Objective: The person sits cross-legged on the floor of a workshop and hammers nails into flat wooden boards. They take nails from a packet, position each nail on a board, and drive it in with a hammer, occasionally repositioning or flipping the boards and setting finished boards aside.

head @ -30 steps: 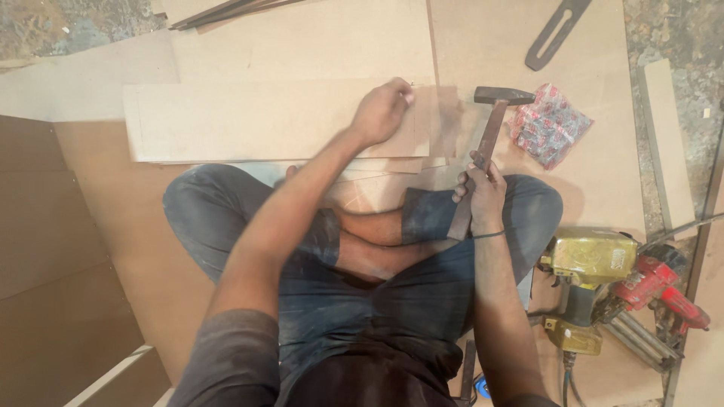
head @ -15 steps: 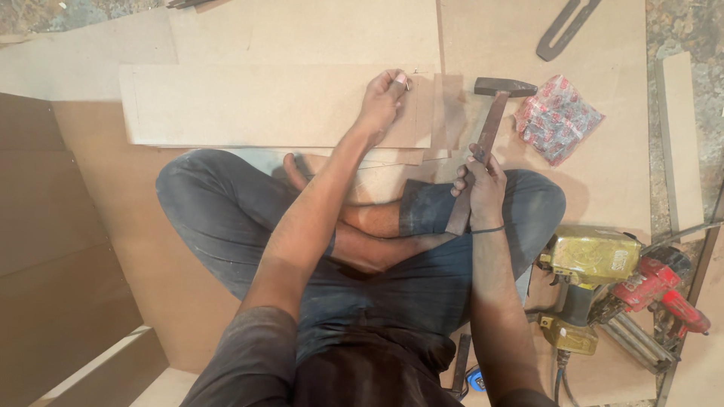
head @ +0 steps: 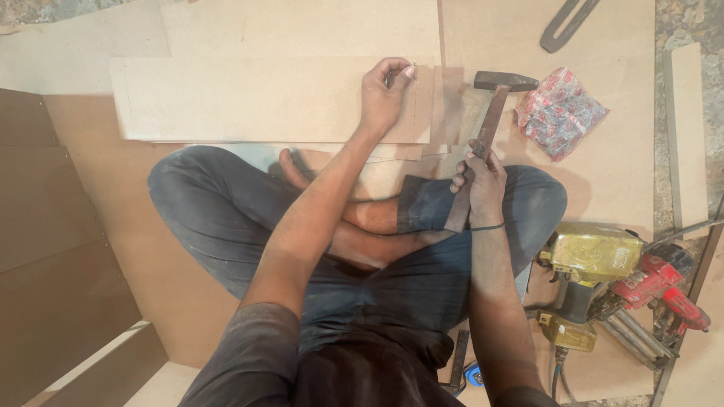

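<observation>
Left hand (head: 385, 98) pinches nail (head: 412, 68) upright at board (head: 249, 98) far-right corner; right hand (head: 479, 181) grips hammer (head: 490, 113) just right of board. Nail not yet driven.

A yellow nail gun (head: 592, 260) lies on the brown board floor (head: 188, 301). Touching its right side is a red power tool (head: 664, 290). Well above the nail gun sits a red-and-clear plastic packet (head: 559, 111). Farther above, at the picture's top edge, lies a dark metal bar (head: 567, 22). A pale wooden strip (head: 688, 136) runs upright to the nail gun's upper right.
</observation>
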A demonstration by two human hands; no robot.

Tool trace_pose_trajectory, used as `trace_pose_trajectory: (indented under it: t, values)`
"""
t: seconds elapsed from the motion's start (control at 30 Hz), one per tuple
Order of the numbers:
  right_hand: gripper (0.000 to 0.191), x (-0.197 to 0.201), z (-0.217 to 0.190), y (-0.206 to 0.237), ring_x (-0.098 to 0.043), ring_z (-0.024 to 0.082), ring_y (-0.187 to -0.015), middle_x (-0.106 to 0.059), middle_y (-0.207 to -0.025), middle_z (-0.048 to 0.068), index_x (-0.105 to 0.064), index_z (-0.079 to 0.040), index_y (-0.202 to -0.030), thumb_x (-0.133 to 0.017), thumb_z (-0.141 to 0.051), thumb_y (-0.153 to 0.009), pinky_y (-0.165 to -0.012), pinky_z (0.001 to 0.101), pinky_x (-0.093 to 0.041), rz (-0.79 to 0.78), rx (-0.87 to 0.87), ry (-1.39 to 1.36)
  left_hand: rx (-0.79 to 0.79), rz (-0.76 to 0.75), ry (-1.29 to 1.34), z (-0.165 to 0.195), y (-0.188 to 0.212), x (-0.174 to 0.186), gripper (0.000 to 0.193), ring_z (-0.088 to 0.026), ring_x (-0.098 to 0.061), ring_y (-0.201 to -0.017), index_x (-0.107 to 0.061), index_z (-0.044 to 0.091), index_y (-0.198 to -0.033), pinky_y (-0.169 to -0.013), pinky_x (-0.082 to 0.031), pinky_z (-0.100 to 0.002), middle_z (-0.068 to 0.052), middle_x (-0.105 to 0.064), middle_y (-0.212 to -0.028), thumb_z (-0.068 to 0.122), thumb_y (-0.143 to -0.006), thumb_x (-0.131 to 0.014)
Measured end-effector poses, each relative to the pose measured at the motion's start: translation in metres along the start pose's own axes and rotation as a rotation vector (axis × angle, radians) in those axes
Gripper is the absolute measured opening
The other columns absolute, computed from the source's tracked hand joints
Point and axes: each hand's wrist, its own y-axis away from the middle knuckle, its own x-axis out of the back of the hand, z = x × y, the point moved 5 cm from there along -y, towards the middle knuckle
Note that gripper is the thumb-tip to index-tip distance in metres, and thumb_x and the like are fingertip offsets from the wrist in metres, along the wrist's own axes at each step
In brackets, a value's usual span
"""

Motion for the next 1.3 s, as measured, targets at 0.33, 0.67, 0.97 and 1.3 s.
trace_pose_trajectory:
  t: [0.33, 0.67, 0.97, 1.3]
  values:
    - [0.033, 0.004, 0.001, -0.004, -0.055, 0.012, -0.056, -0.058, -0.077, 0.005, -0.06, -0.004, -0.131, -0.06, -0.01, -0.098, -0.049, 0.0284, -0.047, -0.016, 0.013, 0.003, -0.311, -0.086, -0.532, 0.034, -0.001, -0.004, 0.008, -0.029, -0.072, -0.09, -0.072, 0.01, -0.102, -0.078, -0.057, -0.038, -0.006, -0.074, -0.1, 0.013, -0.097, -0.066]
    - [0.032, 0.007, 0.003, -0.008, -0.056, 0.012, -0.057, -0.059, -0.077, 0.005, -0.06, -0.005, -0.13, -0.062, -0.01, -0.098, -0.049, 0.0285, -0.048, -0.022, 0.023, 0.006, -0.288, -0.115, -0.588, 0.028, -0.002, -0.005, 0.008, -0.026, -0.072, -0.086, -0.069, 0.012, -0.106, -0.075, -0.057, -0.037, -0.003, -0.072, -0.101, 0.015, -0.101, -0.063]
    - [0.031, 0.005, 0.003, -0.006, -0.055, 0.012, -0.056, -0.058, -0.077, 0.005, -0.061, -0.005, -0.129, -0.062, -0.01, -0.099, -0.048, 0.028, -0.047, -0.013, 0.009, 0.022, -0.31, -0.107, -0.595, 0.025, -0.001, -0.004, 0.009, -0.026, -0.071, -0.083, -0.067, 0.013, -0.107, -0.073, -0.057, -0.038, -0.002, -0.072, -0.102, 0.014, -0.102, -0.061]
    - [0.035, 0.0, 0.001, -0.002, -0.056, 0.012, -0.056, -0.059, -0.077, 0.005, -0.059, -0.003, -0.132, -0.063, -0.01, -0.098, -0.048, 0.0282, -0.048, 0.008, 0.028, 0.082, -0.369, -0.101, -0.598, 0.026, 0.0, -0.005, 0.008, -0.027, -0.071, -0.083, -0.066, 0.014, -0.109, -0.071, -0.057, -0.038, -0.003, -0.071, -0.102, 0.015, -0.102, -0.061]
